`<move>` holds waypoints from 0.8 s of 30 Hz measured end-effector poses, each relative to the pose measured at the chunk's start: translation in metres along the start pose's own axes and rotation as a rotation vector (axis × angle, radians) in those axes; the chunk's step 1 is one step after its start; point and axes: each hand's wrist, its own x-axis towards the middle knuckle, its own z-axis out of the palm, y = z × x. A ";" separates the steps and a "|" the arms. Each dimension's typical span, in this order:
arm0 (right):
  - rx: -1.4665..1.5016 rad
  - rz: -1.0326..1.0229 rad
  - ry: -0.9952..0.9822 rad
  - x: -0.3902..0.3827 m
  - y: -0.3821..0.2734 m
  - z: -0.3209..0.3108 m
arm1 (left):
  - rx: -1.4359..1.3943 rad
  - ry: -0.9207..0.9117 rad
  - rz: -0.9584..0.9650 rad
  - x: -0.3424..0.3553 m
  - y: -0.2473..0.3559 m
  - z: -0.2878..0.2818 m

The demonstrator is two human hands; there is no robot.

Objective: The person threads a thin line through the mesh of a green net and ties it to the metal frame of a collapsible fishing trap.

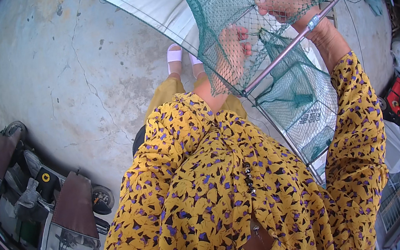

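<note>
A green mesh net trap [211, 2] with thin dark frame edges spreads over both my hands. My left hand [234, 44] is seen through the mesh, its fingers curled; what they hold is hidden. My right hand [281, 2] is higher and to the right, also behind mesh, with fingers bent into a pinch. I cannot make out what is in it. A pinkish metal rod [277, 59] slants across the net's opening, passing over my right wrist, with a silver-blue clip [314, 22] on it. More green netting [295, 79] hangs below the rod.
White sheeting [155, 17] lies behind the net. My feet, in light slippers [174, 55], rest on cracked concrete [52, 73]. A cart-like vehicle [72, 207] with brown covers stands at lower left. A red and black bag [398, 99] lies at right, near a white metal grille [399, 197].
</note>
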 end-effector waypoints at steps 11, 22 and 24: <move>0.002 -0.061 0.034 -0.002 0.014 0.003 | -0.542 0.361 0.125 -0.018 0.000 0.039; -0.134 -0.081 0.020 -0.003 0.021 0.001 | -0.115 0.150 0.157 -0.037 0.001 0.040; -0.182 -0.062 0.018 -0.006 0.016 0.005 | 0.513 0.360 0.031 -0.055 0.006 0.074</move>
